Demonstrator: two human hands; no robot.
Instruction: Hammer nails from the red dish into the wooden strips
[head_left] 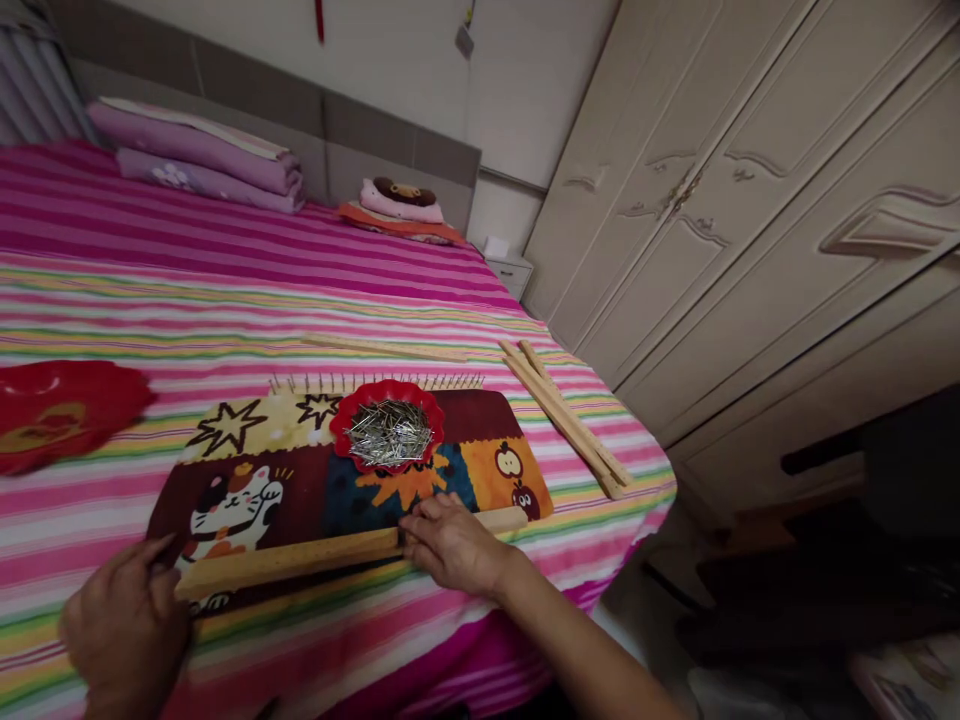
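A long wooden strip [300,562] lies slantwise along the near edge of a patterned mat [300,480] with a cat and apples on it. My left hand [127,625], slightly blurred, is closed at the strip's left end. Over the strip's right part, my right hand [454,545] grips it with fingers bent over the top. Just beyond, a red scalloped bowl [335,425] full of loose nails [390,435] rests on the mat. Behind the bowl, a strip with a row of upright nails [315,384] lies along the mat's far edge.
Several wooden strips [562,415] lie to the right, and a thin one [382,348] lies farther back. A red plate [75,400] is at the left. Everything rests on a striped bed [255,310]. Folded bedding [202,165] sits at the back; wardrobe doors [720,220] stand right.
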